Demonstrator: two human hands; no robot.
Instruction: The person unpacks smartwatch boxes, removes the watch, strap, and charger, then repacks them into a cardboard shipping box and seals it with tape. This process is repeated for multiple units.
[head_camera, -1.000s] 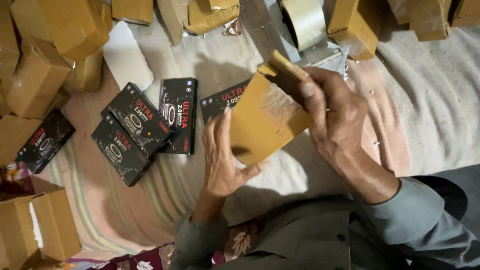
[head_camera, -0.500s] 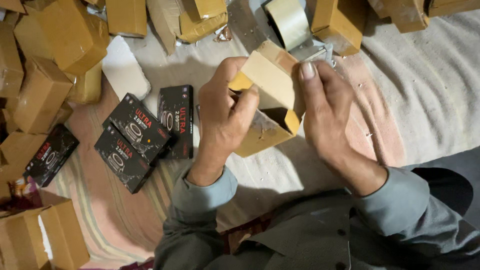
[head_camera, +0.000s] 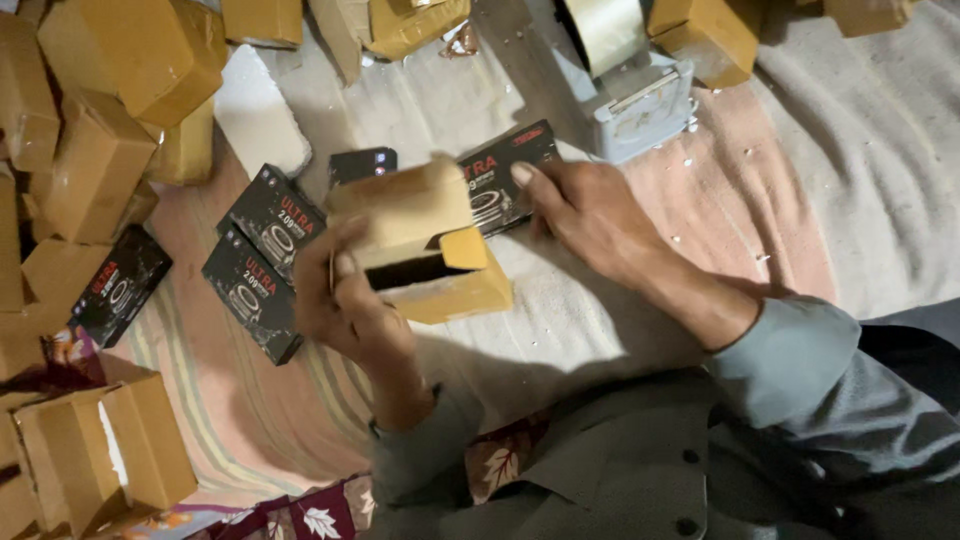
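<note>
The left hand (head_camera: 345, 305) holds a small brown cardboard box (head_camera: 420, 240) up off the blanket (head_camera: 600, 320), fingers wrapped round its near end and thumb along the side. The box's end is open, with one flap sticking out and a dark gap showing inside. The right hand (head_camera: 590, 215) lies just right of the box, fingers curled on a flat black packet (head_camera: 500, 175) whose near end the box hides; whether it pinches the packet or only presses it down cannot be told.

The box looks light and thin-walled, so it would likely dent under a hard squeeze; the folded edges and corners seem the stiffest places to hold. The packet looks stiff, smooth and perhaps a little slippery, best taken by its long edges.

Left of the box, more black packets (head_camera: 270, 215) lie on the blanket. Beyond it, up and to the right, stands a grey tape dispenser (head_camera: 635, 100). Further left, brown boxes (head_camera: 100, 170) are heaped.
</note>
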